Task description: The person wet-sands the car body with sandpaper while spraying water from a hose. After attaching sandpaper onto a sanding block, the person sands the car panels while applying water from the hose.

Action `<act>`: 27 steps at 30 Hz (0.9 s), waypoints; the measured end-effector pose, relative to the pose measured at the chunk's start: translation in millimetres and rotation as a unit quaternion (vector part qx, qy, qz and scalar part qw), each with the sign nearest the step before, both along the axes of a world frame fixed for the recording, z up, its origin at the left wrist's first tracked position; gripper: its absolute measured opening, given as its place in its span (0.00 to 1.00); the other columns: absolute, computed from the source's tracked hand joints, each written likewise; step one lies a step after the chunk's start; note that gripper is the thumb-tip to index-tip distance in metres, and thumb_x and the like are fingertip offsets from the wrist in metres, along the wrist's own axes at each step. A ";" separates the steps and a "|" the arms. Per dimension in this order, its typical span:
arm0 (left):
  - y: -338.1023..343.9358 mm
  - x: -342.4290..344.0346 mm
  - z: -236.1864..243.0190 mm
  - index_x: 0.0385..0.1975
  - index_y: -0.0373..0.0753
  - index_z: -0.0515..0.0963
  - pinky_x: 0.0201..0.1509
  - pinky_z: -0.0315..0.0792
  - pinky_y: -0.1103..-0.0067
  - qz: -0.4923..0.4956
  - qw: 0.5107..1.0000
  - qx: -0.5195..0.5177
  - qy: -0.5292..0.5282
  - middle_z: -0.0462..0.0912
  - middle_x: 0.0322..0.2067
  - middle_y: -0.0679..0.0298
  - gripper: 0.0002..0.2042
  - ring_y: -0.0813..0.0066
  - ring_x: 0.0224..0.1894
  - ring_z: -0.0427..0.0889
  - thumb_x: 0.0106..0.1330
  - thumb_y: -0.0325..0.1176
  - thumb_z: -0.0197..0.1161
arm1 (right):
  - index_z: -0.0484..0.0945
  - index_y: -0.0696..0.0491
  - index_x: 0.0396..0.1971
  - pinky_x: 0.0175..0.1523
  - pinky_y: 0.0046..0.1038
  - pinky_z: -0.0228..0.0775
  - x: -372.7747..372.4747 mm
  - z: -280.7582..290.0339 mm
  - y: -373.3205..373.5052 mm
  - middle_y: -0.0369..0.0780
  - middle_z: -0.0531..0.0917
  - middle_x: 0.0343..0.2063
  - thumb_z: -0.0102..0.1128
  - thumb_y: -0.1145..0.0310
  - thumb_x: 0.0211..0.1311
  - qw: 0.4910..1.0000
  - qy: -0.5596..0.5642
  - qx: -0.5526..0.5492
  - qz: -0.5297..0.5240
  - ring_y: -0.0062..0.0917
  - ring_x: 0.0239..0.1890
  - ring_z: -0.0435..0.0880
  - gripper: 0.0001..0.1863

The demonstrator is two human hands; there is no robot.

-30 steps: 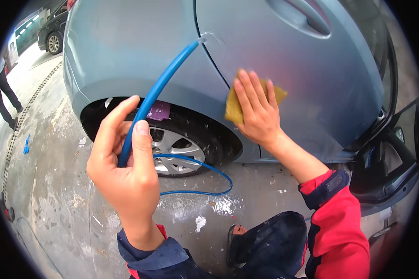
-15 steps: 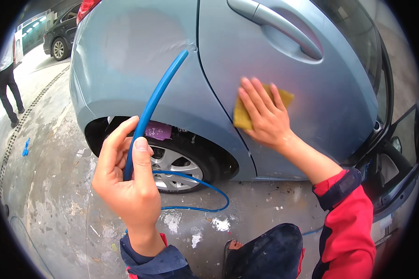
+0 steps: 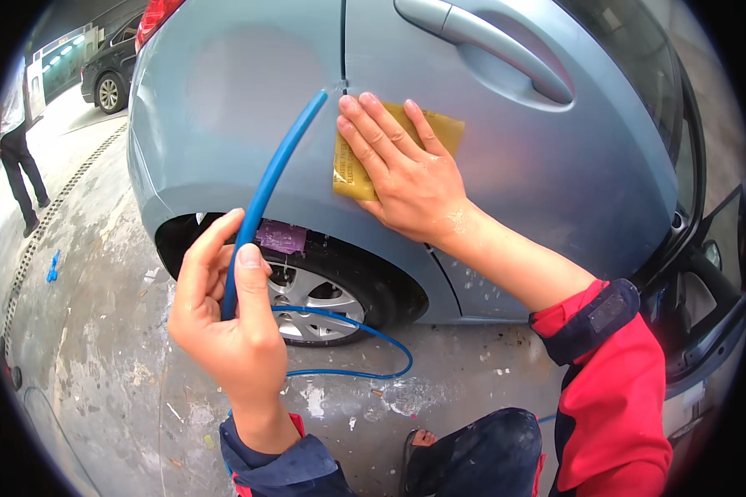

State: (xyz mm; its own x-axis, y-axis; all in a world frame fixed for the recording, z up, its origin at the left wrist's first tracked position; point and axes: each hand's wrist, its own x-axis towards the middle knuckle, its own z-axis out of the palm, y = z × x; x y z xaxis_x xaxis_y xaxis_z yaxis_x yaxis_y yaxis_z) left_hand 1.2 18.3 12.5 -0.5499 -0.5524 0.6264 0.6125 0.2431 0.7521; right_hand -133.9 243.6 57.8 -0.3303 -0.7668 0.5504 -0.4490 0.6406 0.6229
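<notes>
Pressing rectangular yellow sheet under flat right hand across grey-blue metal door's rear edge, gripping sheetward-slanting blue hose in left hand.

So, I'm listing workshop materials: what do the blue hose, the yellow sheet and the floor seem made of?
Blue hose: flexible plastic or rubber, judging by its smooth bend and soft sheen. Yellow sheet: probably paper, thin with a smooth printed back; perhaps sandpaper, though its underside is hidden. Floor: likely concrete, grey and blotchy, with a damp shine in places.
</notes>
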 end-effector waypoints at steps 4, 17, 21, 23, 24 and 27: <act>-1.6 -4.5 -4.2 0.55 0.29 0.84 0.37 0.70 0.88 0.004 1.000 0.013 -0.002 0.83 0.32 0.66 0.12 0.86 0.32 0.80 0.74 0.21 0.64 | 0.63 0.51 0.80 0.87 0.46 0.38 13.5 -2.2 43.8 0.39 0.61 0.82 0.72 0.44 0.60 0.995 -0.004 0.016 -0.097 0.30 0.85 0.56 0.51; 11.4 -3.1 -1.5 0.57 0.28 0.82 0.40 0.73 0.86 -0.032 0.998 0.061 0.015 0.83 0.33 0.65 0.13 0.84 0.35 0.82 0.76 0.21 0.62 | 0.63 0.53 0.80 0.87 0.46 0.39 -6.8 41.3 14.4 0.39 0.58 0.83 0.71 0.47 0.61 0.996 0.047 -0.039 -0.061 0.29 0.86 0.52 0.50; 11.7 -8.8 -4.9 0.60 0.30 0.82 0.33 0.59 0.90 -0.011 0.999 0.033 -0.008 0.81 0.33 0.69 0.15 0.91 0.32 0.73 0.79 0.27 0.61 | 0.64 0.55 0.78 0.86 0.49 0.38 -25.1 53.2 -19.5 0.46 0.59 0.82 0.67 0.48 0.64 0.991 0.052 -0.123 -0.010 0.37 0.86 0.53 0.47; 25.6 -18.8 -3.8 0.61 0.31 0.82 0.31 0.55 0.90 0.002 0.999 0.037 -0.007 0.80 0.32 0.70 0.15 0.92 0.31 0.69 0.80 0.27 0.61 | 0.65 0.54 0.79 0.86 0.50 0.40 -38.5 57.5 -34.4 0.43 0.59 0.83 0.68 0.48 0.63 0.982 0.141 -0.125 0.004 0.36 0.85 0.54 0.47; 34.0 -22.6 -2.1 0.61 0.31 0.82 0.31 0.55 0.90 0.002 0.999 0.042 -0.006 0.80 0.32 0.71 0.15 0.92 0.32 0.69 0.79 0.27 0.61 | 0.65 0.54 0.79 0.86 0.50 0.40 -39.0 54.8 -16.7 0.43 0.59 0.83 0.68 0.48 0.63 0.981 0.134 -0.139 -0.016 0.36 0.85 0.54 0.47; 53.9 -22.2 -0.5 0.60 0.31 0.83 0.35 0.61 0.89 0.013 1.000 0.005 -0.025 0.81 0.32 0.70 0.14 0.89 0.34 0.72 0.79 0.27 0.61 | 0.60 0.49 0.82 0.86 0.49 0.40 -20.8 40.1 65.9 0.40 0.60 0.83 0.74 0.47 0.55 0.990 0.073 -0.122 0.014 0.33 0.85 0.55 0.55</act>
State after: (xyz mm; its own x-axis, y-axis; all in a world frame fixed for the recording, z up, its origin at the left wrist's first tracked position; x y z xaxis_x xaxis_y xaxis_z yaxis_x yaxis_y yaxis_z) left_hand -21.0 72.1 12.0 -0.5662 -0.5726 0.5929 0.5675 0.2509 0.7842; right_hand -154.8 309.6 97.9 -0.2140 -0.6121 0.7612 -0.3853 0.7690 0.5101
